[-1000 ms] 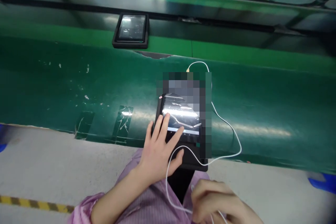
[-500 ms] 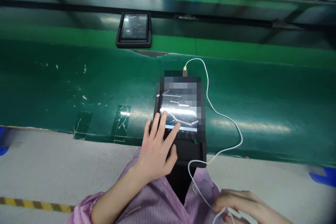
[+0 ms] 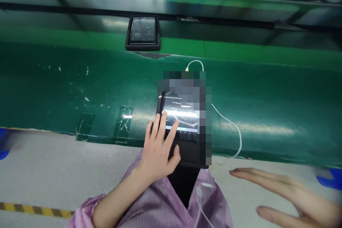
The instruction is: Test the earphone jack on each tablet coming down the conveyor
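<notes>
Under the left hand (image 3: pixel 157 151) lies a tablet (image 3: pixel 184 128) in a black case, on the near edge of the green belt (image 3: pixel 66 89), its near end overhanging toward the lap. That hand lies palm down, fingers spread and loose, not gripping: the fingertips (image 3: pixel 164 114) touch the lower left of the lit screen, and the thumb presses the case's near rim. A white cable (image 3: pixel 235 131) runs from the tablet's far end, well beyond those fingertips, loops over the belt to their right and drops to the pink coat (image 3: pixel 149 206). The right hand (image 3: pixel 291 192) hangs open, flat and empty, fingers stretched out and pointing left, clear of the cable and well right of the tablet.

To work the screen well, I judge the thumb should keep pinning the case so it cannot slide or tip off the edge, while light fingertip touches do the rest; the slack cable wants watching, lest it tug the plug.

Far beyond the fingers a second tablet (image 3: pixel 143 32) lies on the belt's far side
</notes>
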Tool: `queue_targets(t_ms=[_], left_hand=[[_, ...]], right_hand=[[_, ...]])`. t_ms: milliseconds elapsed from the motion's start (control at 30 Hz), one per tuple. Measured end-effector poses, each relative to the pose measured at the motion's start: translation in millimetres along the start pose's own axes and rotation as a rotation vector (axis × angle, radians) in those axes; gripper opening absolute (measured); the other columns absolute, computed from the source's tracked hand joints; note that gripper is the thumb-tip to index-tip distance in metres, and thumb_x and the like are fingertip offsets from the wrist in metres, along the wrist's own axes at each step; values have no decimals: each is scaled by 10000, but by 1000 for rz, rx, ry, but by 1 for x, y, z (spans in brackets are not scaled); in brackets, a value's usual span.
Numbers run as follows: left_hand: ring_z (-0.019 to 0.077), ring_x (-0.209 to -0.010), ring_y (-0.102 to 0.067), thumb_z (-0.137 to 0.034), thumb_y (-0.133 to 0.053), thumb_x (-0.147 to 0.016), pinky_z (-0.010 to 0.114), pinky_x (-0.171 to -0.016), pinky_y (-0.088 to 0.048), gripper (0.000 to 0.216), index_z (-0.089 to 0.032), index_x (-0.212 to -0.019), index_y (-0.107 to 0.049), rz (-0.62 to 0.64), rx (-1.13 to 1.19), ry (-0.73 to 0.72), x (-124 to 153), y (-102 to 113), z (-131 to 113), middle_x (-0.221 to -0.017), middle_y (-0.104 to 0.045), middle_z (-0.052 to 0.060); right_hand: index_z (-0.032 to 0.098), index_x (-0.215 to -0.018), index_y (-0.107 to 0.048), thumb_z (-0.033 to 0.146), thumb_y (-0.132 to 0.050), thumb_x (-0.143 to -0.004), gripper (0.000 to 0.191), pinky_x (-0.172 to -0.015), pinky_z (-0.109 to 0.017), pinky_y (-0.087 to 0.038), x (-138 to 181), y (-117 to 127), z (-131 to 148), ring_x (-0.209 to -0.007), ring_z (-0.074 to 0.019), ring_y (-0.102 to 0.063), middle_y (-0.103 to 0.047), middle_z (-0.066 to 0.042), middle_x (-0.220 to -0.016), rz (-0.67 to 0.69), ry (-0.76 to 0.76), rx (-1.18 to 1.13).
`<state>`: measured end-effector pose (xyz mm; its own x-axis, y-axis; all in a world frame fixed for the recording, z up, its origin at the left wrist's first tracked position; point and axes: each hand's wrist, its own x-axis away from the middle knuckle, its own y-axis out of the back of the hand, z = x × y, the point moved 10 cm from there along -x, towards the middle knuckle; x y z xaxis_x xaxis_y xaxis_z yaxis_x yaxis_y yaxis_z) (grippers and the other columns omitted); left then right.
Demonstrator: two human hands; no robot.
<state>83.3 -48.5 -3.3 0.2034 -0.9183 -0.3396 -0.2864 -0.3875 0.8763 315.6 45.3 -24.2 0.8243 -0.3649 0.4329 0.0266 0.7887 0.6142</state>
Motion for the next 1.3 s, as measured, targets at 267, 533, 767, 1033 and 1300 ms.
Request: queue_targets(t_ms=[267,533,767,1033,1300], left_hand=[[350,-1422,-271,-312,-465,-912,535,-1080,-328,658,-98,-1477,-204,-81,-19,170,1,0,13,-1510,-325,241],[336,-1388,-349,-420,-505,-904,504,-1055,-385,773,-117,-1508,-130,-95,10,237,1,-3,18,-1468,-425,194],[338,-1377,-366,-443,-491,-918,493,-1043,-398,794,-123,-1520,-84,-96,8,246,1,-3,20,-1474,-420,188],[331,-1384,-358,-438,-458,-947,492,-1043,-393,778,-138,-1528,-36,-75,9,257,1,-7,22,-1480,-418,178],[341,-1375,-367,-456,-418,-966,506,-1033,-400,744,-113,-1525,-67,-68,-42,229,1,-8,19,-1477,-414,195]], right_hand=[[221,-865,-724,472,-562,-880,300,-781,-355,-528,-154,125,89,-858,-241,-667,-727,-63,-900,-508,169,-77],[157,-692,-694,266,-603,-856,216,-773,-349,-493,-253,158,61,-754,-225,-660,-707,-72,-750,-568,-54,-88],[168,-530,-638,194,-628,-863,334,-588,-206,-458,-290,125,59,-551,-110,-571,-627,-8,-576,-244,-66,-611],[142,-572,-648,172,-703,-837,273,-575,-211,-511,-294,112,45,-597,-126,-614,-683,-61,-668,-224,-185,-863],[127,-588,-653,222,-729,-835,275,-545,-221,-500,-294,108,44,-555,-129,-602,-677,-60,-642,-233,-140,-916]])
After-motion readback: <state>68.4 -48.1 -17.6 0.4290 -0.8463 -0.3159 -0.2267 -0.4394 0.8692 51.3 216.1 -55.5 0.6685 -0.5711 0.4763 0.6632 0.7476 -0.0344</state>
